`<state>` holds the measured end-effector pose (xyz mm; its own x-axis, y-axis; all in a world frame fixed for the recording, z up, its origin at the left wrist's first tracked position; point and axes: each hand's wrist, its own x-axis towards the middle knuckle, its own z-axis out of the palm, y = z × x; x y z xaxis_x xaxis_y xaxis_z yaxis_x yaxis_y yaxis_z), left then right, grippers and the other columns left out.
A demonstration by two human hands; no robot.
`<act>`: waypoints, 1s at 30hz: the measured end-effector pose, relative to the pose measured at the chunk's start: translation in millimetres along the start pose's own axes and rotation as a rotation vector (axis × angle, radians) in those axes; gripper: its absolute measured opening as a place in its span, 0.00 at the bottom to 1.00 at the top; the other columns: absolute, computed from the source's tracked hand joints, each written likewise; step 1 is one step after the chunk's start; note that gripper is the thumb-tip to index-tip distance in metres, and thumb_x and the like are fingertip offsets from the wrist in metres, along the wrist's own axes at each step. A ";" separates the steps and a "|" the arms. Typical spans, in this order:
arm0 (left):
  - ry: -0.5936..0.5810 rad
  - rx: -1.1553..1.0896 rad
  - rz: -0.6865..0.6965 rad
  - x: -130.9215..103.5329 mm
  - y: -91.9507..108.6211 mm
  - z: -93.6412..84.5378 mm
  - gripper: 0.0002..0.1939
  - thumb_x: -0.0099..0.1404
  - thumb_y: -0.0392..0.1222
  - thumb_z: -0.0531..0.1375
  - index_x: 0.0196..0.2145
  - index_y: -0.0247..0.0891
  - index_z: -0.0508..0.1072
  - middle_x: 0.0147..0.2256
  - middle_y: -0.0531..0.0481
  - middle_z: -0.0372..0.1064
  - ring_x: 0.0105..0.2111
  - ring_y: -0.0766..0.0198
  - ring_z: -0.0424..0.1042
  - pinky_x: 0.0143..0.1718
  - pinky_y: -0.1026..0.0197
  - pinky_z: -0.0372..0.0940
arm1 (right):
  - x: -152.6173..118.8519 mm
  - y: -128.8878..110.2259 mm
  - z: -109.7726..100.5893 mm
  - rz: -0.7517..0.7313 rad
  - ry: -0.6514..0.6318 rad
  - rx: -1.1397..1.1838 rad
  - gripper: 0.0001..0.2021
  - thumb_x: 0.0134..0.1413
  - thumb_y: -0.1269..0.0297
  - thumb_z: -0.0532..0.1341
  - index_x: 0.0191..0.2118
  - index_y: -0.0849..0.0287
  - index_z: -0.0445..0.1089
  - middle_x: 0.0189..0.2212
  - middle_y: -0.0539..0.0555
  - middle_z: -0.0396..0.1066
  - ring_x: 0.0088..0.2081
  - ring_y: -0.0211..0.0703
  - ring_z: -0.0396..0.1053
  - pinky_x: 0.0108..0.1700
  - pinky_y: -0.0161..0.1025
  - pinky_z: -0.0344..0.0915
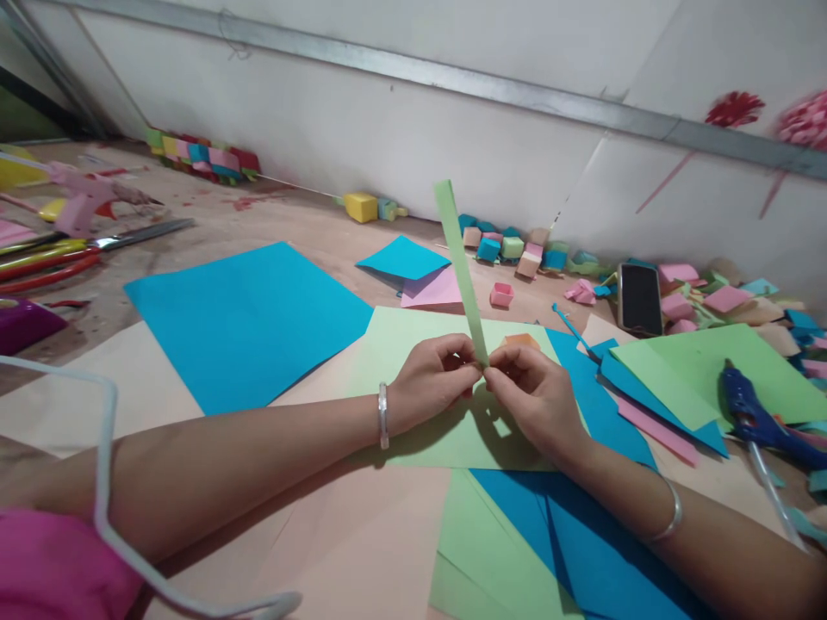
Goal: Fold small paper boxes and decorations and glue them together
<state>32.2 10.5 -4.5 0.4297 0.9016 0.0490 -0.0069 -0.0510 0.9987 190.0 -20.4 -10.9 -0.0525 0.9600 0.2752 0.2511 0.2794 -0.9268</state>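
Note:
A narrow light green paper strip point(460, 267) stands almost upright between my two hands, its lower end pinched at the fingertips. My left hand point(441, 368) grips that end from the left with thumb and forefinger. From the other side my right hand point(531, 384) pinches the same end, and the two thumbs nearly touch. Both hands are above a light green paper sheet point(401, 439). Just behind my right fingers shows an orange paper piece point(522, 341), partly hidden. A small pink paper box point(501, 294) sits farther back.
Blue sheets point(251, 327) and peach sheets lie around. Scissors point(142, 234) and a pink glue gun point(81, 196) are at left. A blue glue gun point(755, 413), a phone point(639, 299) and many paper cubes are at right. A white bent wire point(103, 456) crosses the left foreground.

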 end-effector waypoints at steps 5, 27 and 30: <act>-0.009 -0.010 0.041 -1.8 2.5 -0.5 0.05 0.59 0.39 0.60 0.31 0.34 0.68 0.22 0.54 0.66 0.18 0.71 0.65 0.19 0.69 0.61 | 1.5 -1.6 -0.9 0.037 0.010 0.010 0.03 0.53 0.66 0.61 0.32 0.58 0.69 0.25 0.49 0.69 0.26 0.36 0.65 0.26 0.34 0.62; -0.069 -0.082 -0.045 0.7 1.1 0.6 0.07 0.49 0.29 0.54 0.28 0.35 0.67 0.18 0.57 0.61 0.16 0.72 0.61 0.16 0.71 0.56 | 4.9 8.4 0.8 0.419 -0.050 0.400 0.06 0.41 0.68 0.64 0.28 0.58 0.66 0.20 0.46 0.66 0.21 0.35 0.63 0.19 0.30 0.53; -0.066 -0.065 -0.042 0.6 1.2 0.5 0.06 0.50 0.29 0.54 0.28 0.35 0.67 0.18 0.57 0.61 0.16 0.72 0.61 0.17 0.70 0.56 | 6.1 7.2 -0.2 0.440 -0.025 0.368 0.04 0.43 0.67 0.63 0.28 0.58 0.68 0.16 0.46 0.64 0.19 0.36 0.61 0.19 0.31 0.52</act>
<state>32.9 10.8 -3.3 0.4895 0.8720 0.0081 -0.0456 0.0163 0.9988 191.6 -12.6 -15.9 -0.0432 0.9865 -0.1581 -0.0987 -0.1617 -0.9819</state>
